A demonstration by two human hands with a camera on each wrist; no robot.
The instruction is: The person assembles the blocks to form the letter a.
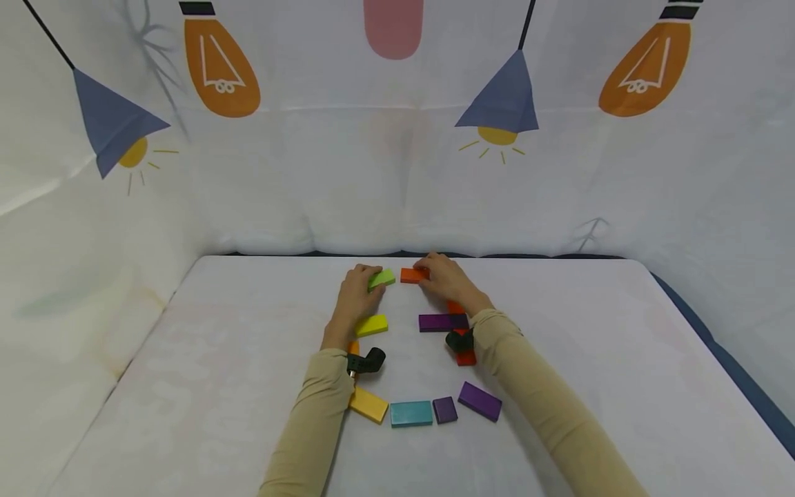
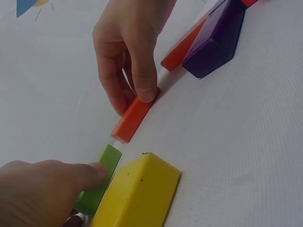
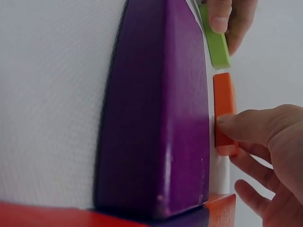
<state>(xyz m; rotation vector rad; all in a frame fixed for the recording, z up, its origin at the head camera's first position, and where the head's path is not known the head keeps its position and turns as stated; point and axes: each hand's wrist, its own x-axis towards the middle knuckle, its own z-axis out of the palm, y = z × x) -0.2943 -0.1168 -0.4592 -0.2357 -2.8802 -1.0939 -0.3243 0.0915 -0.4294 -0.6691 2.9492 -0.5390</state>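
Observation:
At the far side of the table, my left hand [image 1: 357, 298] pinches a light green block [image 1: 388, 277] between thumb and fingers. Just right of it, my right hand [image 1: 448, 279] grips an orange block [image 1: 410, 275] by its right end. In the right wrist view, a small gap separates the green block [image 3: 218, 49] from the orange block [image 3: 223, 97], and the right thumb presses the orange one's near side. A yellow block [image 1: 374, 325] lies by the left wrist. Near the right wrist lies a long purple block [image 1: 437, 323].
Nearer me, a dark yellow block [image 1: 369, 404], a teal block [image 1: 411, 414], a small dark purple block [image 1: 444, 410] and a purple block [image 1: 480, 401] form a curved row. Red [image 1: 466, 358] and orange-red [image 1: 455, 307] blocks lie partly under the right arm. A printed white curtain [image 1: 348, 186] hangs behind the white table [image 1: 217, 359].

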